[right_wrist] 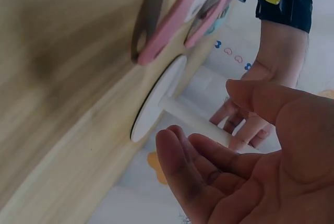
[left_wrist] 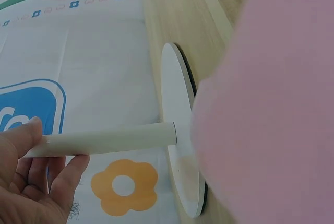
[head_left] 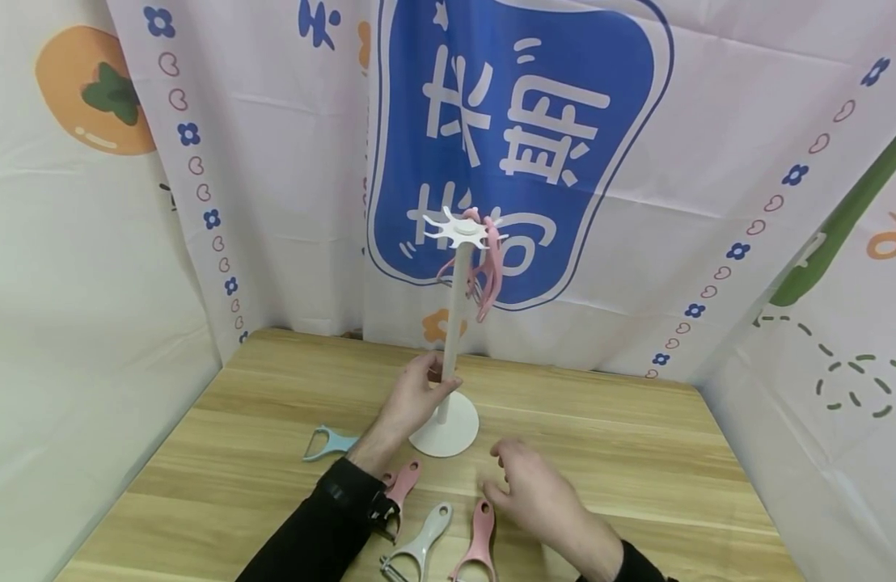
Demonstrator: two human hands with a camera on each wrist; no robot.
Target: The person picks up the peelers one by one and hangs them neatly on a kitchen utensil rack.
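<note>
Head view shows a white stand (head_left: pixel 456 319) upright on the wooden table (head_left: pixel 623 436), its base (head_left: pixel 454 428) round, its spoked top (head_left: pixel 462 232) hung with pink peelers (head_left: pixel 493 271); the left hand (head_left: pixel 412 396) grips the pole (head_left: pixel 451 347), while the right hand (head_left: pixel 538 489), fingers loosely bent, hovers near another pink peeler (head_left: pixel 482 525).
</note>
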